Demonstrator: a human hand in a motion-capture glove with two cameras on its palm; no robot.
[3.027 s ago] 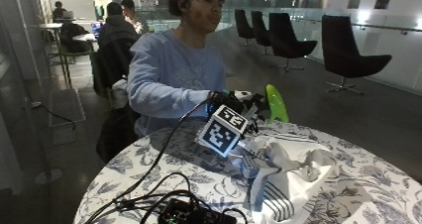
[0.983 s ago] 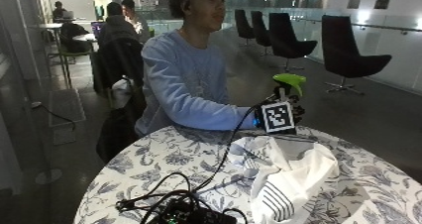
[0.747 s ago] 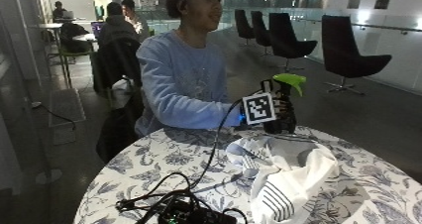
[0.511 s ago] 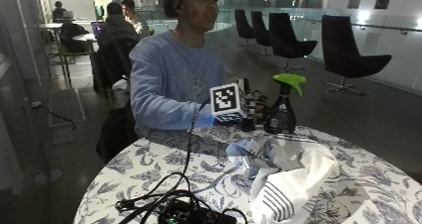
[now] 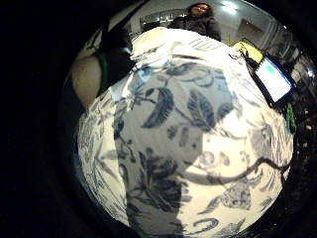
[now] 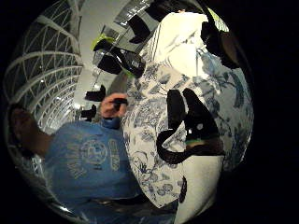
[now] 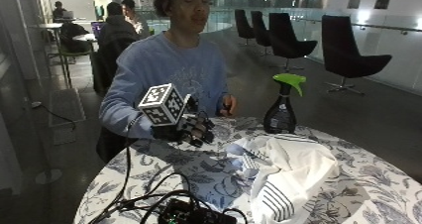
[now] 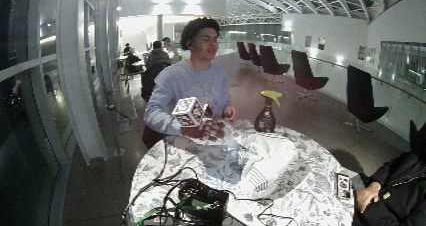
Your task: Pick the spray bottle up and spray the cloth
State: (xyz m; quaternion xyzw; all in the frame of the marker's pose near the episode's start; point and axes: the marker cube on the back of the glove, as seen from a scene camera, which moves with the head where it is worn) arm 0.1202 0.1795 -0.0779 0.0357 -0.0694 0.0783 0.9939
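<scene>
The spray bottle point(image 7: 282, 112), dark with a green trigger head, stands upright on the far side of the round table point(image 7: 369, 164), and nothing touches it. The same bottle point(image 8: 265, 117) shows in the wide view. A crumpled white cloth point(image 7: 293, 169) with dark stripes lies in front of it. My gloved right hand point(image 7: 186, 130) hovers just above the table near the person's side, well to the left of the bottle, fingers loosely curled and holding nothing. The thumb side palm view shows the black fingers point(image 6: 189, 116) over the floral tablecloth. The bare left hand point(image 7: 228, 106) rests at the table's far edge.
A black device box point(image 7: 191, 214) with a tangle of cables sits at the table's near left. A phone point(image 8: 343, 185) lies near the right edge. The floral tablecloth point(image 5: 188, 148) fills the little finger side palm view, close under the palm.
The hand held the bottle up, then set it on the table. It has let go and moved left, toward the person; the bottle now stands alone.
</scene>
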